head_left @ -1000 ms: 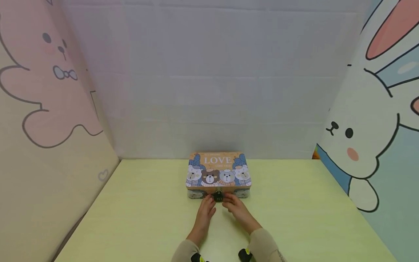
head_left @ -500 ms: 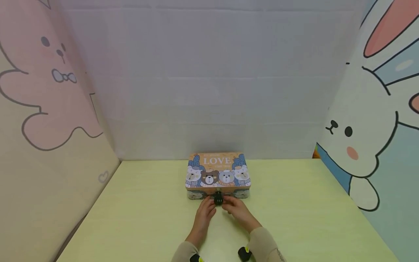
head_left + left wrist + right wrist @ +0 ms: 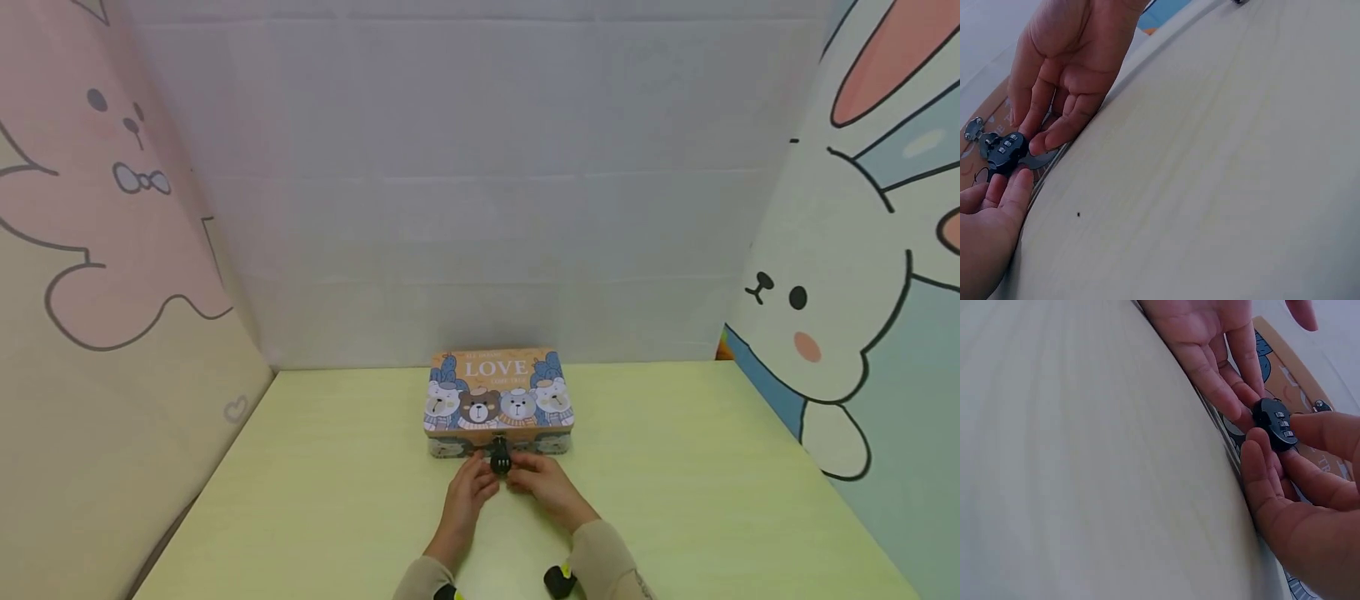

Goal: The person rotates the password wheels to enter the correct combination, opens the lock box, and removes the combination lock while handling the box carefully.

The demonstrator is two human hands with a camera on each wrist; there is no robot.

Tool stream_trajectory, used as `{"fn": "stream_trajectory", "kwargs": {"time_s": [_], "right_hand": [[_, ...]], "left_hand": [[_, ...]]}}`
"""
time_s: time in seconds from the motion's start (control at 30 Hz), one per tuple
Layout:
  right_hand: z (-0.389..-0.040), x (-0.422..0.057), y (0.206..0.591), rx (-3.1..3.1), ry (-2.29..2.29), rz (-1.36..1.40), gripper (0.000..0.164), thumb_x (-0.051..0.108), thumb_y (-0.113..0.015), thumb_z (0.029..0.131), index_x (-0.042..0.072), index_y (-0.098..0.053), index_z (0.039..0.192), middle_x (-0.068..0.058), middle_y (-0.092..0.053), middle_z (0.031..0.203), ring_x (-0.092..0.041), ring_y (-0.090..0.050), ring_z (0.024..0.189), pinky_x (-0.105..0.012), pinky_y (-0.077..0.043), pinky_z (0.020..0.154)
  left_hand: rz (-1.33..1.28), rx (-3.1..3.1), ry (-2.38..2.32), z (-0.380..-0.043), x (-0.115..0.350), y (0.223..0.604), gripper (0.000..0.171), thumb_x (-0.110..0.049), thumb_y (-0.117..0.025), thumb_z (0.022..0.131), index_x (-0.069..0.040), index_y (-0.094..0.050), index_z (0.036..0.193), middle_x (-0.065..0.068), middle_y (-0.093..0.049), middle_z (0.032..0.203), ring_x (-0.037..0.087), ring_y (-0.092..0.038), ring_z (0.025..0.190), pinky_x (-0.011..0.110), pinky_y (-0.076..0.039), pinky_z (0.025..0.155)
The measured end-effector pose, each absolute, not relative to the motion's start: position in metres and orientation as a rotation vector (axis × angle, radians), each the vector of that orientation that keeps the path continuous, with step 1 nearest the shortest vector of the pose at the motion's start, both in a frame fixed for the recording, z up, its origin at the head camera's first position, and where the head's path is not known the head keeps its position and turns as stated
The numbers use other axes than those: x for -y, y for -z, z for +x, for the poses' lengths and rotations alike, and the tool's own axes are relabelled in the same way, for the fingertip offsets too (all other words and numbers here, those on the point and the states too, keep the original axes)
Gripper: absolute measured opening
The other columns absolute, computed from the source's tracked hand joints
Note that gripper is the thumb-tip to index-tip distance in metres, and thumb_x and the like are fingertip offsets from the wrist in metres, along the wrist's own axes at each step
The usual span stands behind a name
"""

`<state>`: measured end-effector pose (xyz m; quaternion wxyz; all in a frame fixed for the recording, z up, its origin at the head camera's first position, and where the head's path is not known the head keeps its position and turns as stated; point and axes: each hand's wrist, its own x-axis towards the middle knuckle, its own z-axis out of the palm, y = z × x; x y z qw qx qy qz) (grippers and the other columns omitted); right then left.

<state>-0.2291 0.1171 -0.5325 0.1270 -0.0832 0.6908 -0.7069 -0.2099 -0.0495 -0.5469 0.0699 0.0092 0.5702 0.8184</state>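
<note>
A black combination padlock (image 3: 500, 461) with three dials hangs at the front clasp of a tin box (image 3: 498, 400), which has bears and the word LOVE on its lid. My left hand (image 3: 461, 500) holds the padlock from the left, its fingertips at the lock's edge. From the right, my right hand (image 3: 551, 492) pinches it; in the right wrist view one fingertip lies right at the dials of the padlock (image 3: 1277, 424). Above the padlock (image 3: 1009, 152), the left wrist view shows the metal clasp (image 3: 974, 129). The lid is down.
The box stands near the back edge of a pale yellow-green table (image 3: 337, 500). A white sheet (image 3: 480, 183) hangs behind it. Side panels carry a pink cartoon animal (image 3: 142, 233) and a white rabbit (image 3: 832, 275). Black wrist straps (image 3: 558, 581) show at the sleeves.
The padlock has come slightly down and toward me at the box front, and my fingertips have moved with it. The box stays where it was; the head view has shifted a little.
</note>
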Motion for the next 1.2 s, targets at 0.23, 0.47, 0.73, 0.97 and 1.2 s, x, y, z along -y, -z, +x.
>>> {"fn": "stream_trajectory", "kwargs": {"time_s": [0.23,0.47,0.73,0.97,1.2], "right_hand": [[-0.229,-0.116,0.532,-1.950,2.123,-0.193,0.032,-0.005,-0.053,0.096,-0.027,-0.050,0.119,-0.013,-0.067,0.101,-0.014,-0.063,0.082,-0.029,-0.060,0.078],[-0.230,-0.116,0.532,-1.867,2.170,-0.167,0.028,-0.001,-0.052,0.099,-0.024,-0.052,0.116,-0.006,-0.065,0.092,-0.013,-0.064,0.077,-0.028,-0.061,0.073],[-0.232,-0.115,0.533,-1.844,2.194,-0.115,0.025,0.001,-0.054,0.099,-0.019,-0.056,0.113,-0.006,-0.065,0.089,-0.013,-0.065,0.074,-0.027,-0.061,0.070],[-0.233,-0.115,0.537,-1.826,2.198,-0.122,0.020,0.002,-0.055,0.098,-0.016,-0.057,0.108,-0.006,-0.065,0.085,-0.014,-0.066,0.073,-0.027,-0.061,0.069],[-0.234,-0.114,0.537,-1.832,2.213,-0.070,0.016,0.003,-0.056,0.098,-0.011,-0.060,0.103,-0.005,-0.066,0.080,-0.014,-0.066,0.070,-0.027,-0.061,0.065]], "left_hand": [[0.028,-1.696,-2.492,-0.211,0.048,0.547,0.051,-0.022,-0.035,0.107,0.019,-0.037,0.138,0.010,-0.052,0.108,0.012,-0.059,0.093,0.027,-0.056,0.087],[0.041,-1.675,-2.497,-0.210,0.049,0.545,0.050,-0.023,-0.036,0.107,0.019,-0.044,0.134,0.010,-0.055,0.108,0.013,-0.062,0.093,0.026,-0.057,0.085],[-0.004,-1.813,-2.470,-0.215,0.046,0.550,0.039,-0.009,-0.053,0.102,0.018,-0.051,0.129,0.014,-0.066,0.115,0.015,-0.066,0.094,0.029,-0.060,0.082],[-0.005,-1.895,-2.475,-0.218,0.044,0.556,0.036,0.000,-0.059,0.097,0.018,-0.053,0.127,0.013,-0.064,0.107,0.014,-0.065,0.090,0.030,-0.061,0.079],[-0.007,-1.882,-2.508,-0.223,0.041,0.560,0.034,0.002,-0.061,0.095,0.019,-0.054,0.124,0.008,-0.062,0.100,0.013,-0.063,0.088,0.033,-0.062,0.077]]}}
